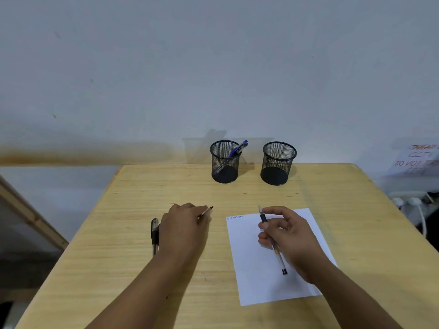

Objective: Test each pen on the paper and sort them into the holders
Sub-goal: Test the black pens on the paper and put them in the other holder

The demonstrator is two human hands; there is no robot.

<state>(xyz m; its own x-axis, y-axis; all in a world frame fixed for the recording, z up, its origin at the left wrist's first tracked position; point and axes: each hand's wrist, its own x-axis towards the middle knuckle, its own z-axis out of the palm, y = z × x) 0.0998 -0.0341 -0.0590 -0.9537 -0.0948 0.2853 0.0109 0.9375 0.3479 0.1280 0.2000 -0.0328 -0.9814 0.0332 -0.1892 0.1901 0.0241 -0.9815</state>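
My right hand (288, 236) grips a clear pen with a black grip (275, 249), its tip up and pointing away, over the white paper (251, 269). The paper has a short line of scribbles near its top left corner. My left hand (184, 226) lies palm down on the table and pinches a thin pen (207, 212) whose tip sticks out to the right. A black pen (154, 235) lies on the table just left of that hand. Two black mesh holders stand at the back: the left holder (224, 162) has a blue pen (238, 149) in it, the right holder (278, 163) looks empty.
The wooden table (133, 257) ends at a white wall behind the holders. A paper notice with handwriting (418, 160) hangs at the far right, with a power strip and white cable (413, 203) below it. A wooden frame (31, 214) leans at the left.
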